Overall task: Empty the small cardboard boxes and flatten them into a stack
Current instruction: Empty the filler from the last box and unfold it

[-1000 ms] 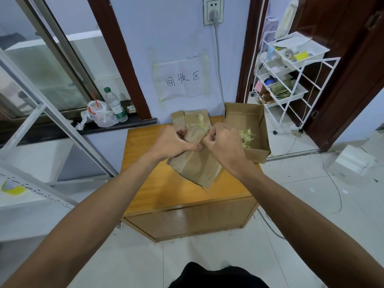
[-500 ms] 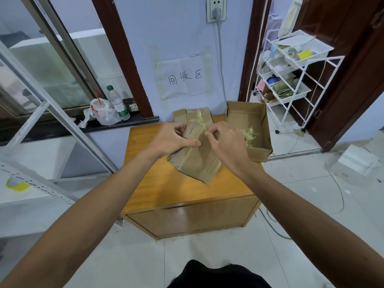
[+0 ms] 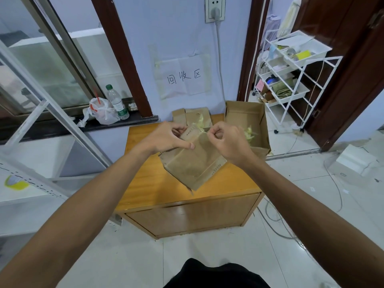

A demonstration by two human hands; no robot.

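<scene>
I hold a small brown cardboard box [image 3: 195, 161], collapsed nearly flat, tilted above the wooden cabinet top [image 3: 149, 183]. My left hand [image 3: 166, 138] grips its upper left edge, thumb across the front face. My right hand [image 3: 228, 142] pinches a strip of yellowish tape [image 3: 202, 129] at the box's top edge. Behind the held box lies a flattened cardboard piece [image 3: 195, 116] against the wall. An open cardboard box [image 3: 245, 117] with crumpled yellowish tape [image 3: 250, 133] inside stands at the cabinet's back right.
A white wire trolley [image 3: 295, 80] with trays stands at the right by a dark door. A plastic bottle [image 3: 117, 102] and a tied plastic bag [image 3: 101, 111] sit on the window ledge at left. Cables [image 3: 276, 225] trail on the tiled floor.
The held box has risen slightly and turned more toward me. My right hand has drawn the tape strip away from the box's top edge, to the right.
</scene>
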